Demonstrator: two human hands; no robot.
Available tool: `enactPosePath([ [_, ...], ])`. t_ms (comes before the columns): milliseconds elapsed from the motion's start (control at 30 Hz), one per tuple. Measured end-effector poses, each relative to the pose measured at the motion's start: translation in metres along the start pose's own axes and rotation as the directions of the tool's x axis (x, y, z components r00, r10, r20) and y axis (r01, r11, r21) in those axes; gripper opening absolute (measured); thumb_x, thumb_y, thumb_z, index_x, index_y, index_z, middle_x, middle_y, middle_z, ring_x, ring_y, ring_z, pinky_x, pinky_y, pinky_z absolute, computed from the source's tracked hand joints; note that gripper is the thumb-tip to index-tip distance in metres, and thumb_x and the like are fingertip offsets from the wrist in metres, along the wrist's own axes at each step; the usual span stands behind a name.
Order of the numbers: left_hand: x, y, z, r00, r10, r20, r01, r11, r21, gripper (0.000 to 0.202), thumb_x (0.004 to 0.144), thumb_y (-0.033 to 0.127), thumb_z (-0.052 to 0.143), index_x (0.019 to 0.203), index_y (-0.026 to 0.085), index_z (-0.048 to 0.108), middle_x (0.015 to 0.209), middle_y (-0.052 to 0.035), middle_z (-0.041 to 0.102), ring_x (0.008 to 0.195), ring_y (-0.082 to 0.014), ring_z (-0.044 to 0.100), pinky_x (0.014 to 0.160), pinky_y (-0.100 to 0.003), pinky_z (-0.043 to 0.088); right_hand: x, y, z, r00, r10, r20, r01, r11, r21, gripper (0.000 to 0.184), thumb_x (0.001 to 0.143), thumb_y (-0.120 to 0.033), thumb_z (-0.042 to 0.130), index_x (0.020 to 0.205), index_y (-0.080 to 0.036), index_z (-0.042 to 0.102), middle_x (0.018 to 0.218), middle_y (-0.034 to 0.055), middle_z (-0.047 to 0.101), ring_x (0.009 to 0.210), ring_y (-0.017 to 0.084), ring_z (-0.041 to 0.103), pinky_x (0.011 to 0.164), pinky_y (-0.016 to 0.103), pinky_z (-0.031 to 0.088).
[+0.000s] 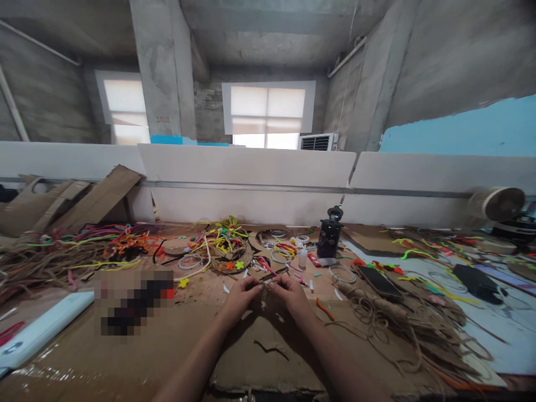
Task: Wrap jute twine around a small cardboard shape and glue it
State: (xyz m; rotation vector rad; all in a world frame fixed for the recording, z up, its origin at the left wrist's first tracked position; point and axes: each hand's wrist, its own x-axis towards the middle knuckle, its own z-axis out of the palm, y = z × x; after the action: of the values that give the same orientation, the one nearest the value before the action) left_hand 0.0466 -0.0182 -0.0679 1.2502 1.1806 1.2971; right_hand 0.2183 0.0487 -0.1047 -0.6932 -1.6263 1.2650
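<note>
My left hand (pixel 239 297) and my right hand (pixel 293 298) meet over the cardboard-covered table, thumbs and forefingers pinched close together. Between the fingertips is something small and brownish; its kind is too small to make out. A short dark bent strand (pixel 271 350) lies on the cardboard (pixel 238 368) below my hands. To the right of my right hand rests an orange fuzzy strip (pixel 324 309). Beyond the hands are a small white squeeze bottle (pixel 302 258), a red box (pixel 314 260) and clear rings (pixel 280 255). A yellow fuzzy flower (pixel 183 283) lies left of my left hand.
A twine heap (pixel 397 324) and a phone (pixel 379 281) lie to the right. Behind stand a black canister (pixel 329 237) and a woven wreath with coloured strips (pixel 226 251). A white slab (pixel 46 329) lies left; a fan (pixel 500 204) stands far right. Part of the left is pixelated.
</note>
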Motion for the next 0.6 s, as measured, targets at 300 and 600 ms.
enactPosePath([
  [300,-0.0037,0.0082,-0.0003,0.997,0.068,-0.026,-0.067,0.997,0.048,0.046,0.061,0.059,0.085,0.065,0.017,0.066,0.057,0.0041,0.052,0.056,-0.0104,0.042,0.054,-0.023,0.03,-0.0025,-0.007,0.0025,0.999,-0.01,-0.04,0.009,1.0,-0.025,0.036,0.073,-0.054,0.083,0.074,-0.019,0.073,0.067,0.0002,0.069,0.066,0.019,0.059,0.064,0.03,0.042],
  [600,-0.0022,0.0034,0.0019,0.999,0.031,-0.022,-0.03,0.999,0.029,0.052,0.06,0.065,0.084,0.071,0.019,0.063,0.06,0.0046,0.056,0.051,-0.0094,0.047,0.052,-0.022,0.037,-0.0004,-0.005,0.0018,1.0,-0.008,-0.026,0.008,1.0,0.016,0.042,0.087,-0.057,0.073,0.095,-0.016,0.072,0.082,0.0013,0.073,0.073,0.017,0.067,0.072,0.032,0.052],
])
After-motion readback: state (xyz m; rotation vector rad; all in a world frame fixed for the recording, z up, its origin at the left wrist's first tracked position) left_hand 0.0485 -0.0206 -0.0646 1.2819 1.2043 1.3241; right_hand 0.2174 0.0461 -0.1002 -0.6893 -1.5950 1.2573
